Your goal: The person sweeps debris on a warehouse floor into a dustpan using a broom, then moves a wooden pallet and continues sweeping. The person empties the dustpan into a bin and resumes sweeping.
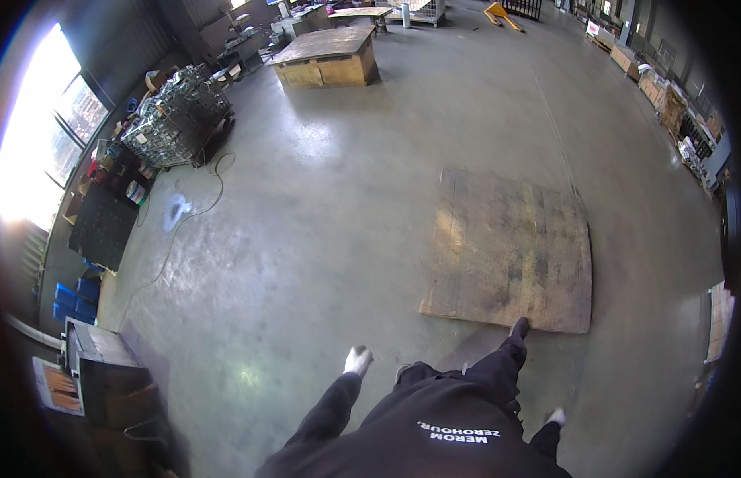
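My left hand [357, 361], in a whitish glove, hangs beside my body over the grey floor [251, 279]. Its fingers look curled together, and nothing shows in them. Lower on the right, my right hand [556, 417] is a small pale shape by my hip, its fingers too blurred to make out. Neither hand touches anything in view. Ahead to the right lies a flat, worn wooden board [514, 251] with dark stains. One of my feet [520, 327] is at its near edge.
A wire cage cart [179, 115] stands left near the window, with a cable [175, 239] snaking over the floor. Farther ahead is a large wooden crate [330, 60]. A yellow pallet jack [502, 16] stands far off. Dark cabinet-like equipment [111, 382] is at the lower left; goods line the right wall.
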Demonstrator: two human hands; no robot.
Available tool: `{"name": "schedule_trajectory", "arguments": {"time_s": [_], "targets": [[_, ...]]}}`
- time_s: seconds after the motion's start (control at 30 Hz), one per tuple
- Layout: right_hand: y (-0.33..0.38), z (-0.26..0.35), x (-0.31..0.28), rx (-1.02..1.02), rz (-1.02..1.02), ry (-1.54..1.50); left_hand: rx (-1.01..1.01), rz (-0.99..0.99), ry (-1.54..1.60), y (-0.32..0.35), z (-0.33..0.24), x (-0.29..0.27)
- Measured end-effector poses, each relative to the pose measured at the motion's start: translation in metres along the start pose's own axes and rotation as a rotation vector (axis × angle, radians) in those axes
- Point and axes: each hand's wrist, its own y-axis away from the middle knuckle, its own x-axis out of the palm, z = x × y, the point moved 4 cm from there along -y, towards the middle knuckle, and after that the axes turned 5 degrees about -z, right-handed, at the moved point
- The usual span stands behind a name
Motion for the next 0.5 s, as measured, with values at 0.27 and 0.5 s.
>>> {"name": "schedule_trajectory", "arguments": {"time_s": [0.27, 0.5], "targets": [[0.193, 0.183, 0.156, -0.588, 0.458, 0.208, -0.399, -0.184, 0.188, 0.012, 0.093, -0.088], [0.228, 0.206, 0.231, -0.600, 0.530, 0.655, -0.352, -0.272, 0.567, 0.021, 0.071, -0.109]]}}
